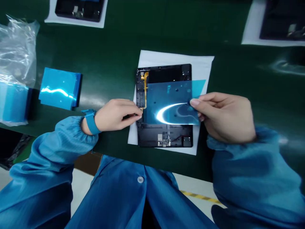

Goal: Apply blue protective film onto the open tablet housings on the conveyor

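Note:
A black tablet housing (164,73) with its inside exposed lies on a white sheet (176,56) in front of me. My right hand (225,116) pinches the right edge of a clear blue plastic film (171,101), which covers the middle of the housing. Along the housing's left side runs an orange flex cable (145,90). My left hand (119,114) has thumb and index finger pinched at the cable's lower end, close to the film's left edge. A small board (164,142) with connectors shows below the film.
Left of my hands lies a stack of blue films (58,87). Farther left, a clear plastic bag (17,54) rests by another blue film stack (13,103). More black housings (79,12) (283,24) lie on white sheets along the back of the green table (114,57).

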Motion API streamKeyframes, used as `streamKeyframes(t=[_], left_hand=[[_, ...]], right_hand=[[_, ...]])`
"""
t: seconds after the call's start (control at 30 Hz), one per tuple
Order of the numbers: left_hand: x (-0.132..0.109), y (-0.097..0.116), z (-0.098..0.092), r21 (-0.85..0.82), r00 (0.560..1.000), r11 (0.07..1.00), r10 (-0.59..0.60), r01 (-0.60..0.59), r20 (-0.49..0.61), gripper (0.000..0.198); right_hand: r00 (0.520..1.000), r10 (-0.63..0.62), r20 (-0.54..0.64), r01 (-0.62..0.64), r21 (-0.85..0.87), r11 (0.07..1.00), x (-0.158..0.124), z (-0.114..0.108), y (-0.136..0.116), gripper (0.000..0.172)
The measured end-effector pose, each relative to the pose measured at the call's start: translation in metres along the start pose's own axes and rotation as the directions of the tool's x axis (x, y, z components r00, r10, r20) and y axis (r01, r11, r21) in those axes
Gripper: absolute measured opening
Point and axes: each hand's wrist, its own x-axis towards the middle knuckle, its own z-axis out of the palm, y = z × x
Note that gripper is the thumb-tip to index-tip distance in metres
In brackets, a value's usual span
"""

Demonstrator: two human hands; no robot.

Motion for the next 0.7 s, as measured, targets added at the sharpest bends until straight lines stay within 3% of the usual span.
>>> streamKeyframes(t=[0.3,0.43,0.7], left_hand=[[0.004,0.0,0.001,0.064,0.997,0.996,0.062,-0.065,0.055,0.018],[0.004,0.001,0.0,0.07,0.995,0.997,0.038,-0.045,0.096,0.02],[0.005,0.001,0.0,0.051,0.986,0.998,-0.053,0.046,0.155,0.023]], right_hand=[[0.958,-0.286,0.008,0.28,-0.228,0.932,-0.018,-0.018,0.023,0.018],[0.95,-0.31,0.026,0.299,-0.352,0.887,-0.022,-0.021,0.021,0.018],[0.943,-0.33,0.042,0.319,-0.397,0.861,-0.023,-0.022,0.02,0.023]])
